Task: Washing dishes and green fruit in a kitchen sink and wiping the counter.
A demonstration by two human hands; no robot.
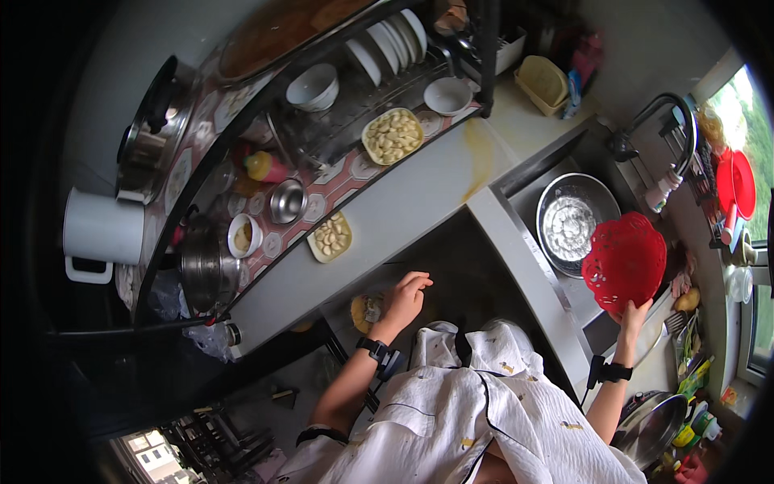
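Observation:
My right hand [632, 317] grips the near rim of a red perforated plastic basket [629, 260], which is tilted and looks bare inside. The basket is over the sink and covers part of a round metal basin [547, 199] with water in it. The basin stands in the stainless steel sink [526, 218]. My left hand [402, 299] hangs in front of the counter edge with loosely bent fingers and nothing in it. Beyond it on the counter is a small pale tray of peeled garlic cloves [331, 236]. A fuller tray of garlic cloves [393, 136] stands on the rack's patterned shelf.
A black faucet [689, 130] arches over the sink's far side. White plates [387, 45] and bowls [312, 88] stand on the black-framed rack. A white enamel pot [103, 227] is at far left. A frying pan [650, 426] and bottles [701, 420] crowd the right counter.

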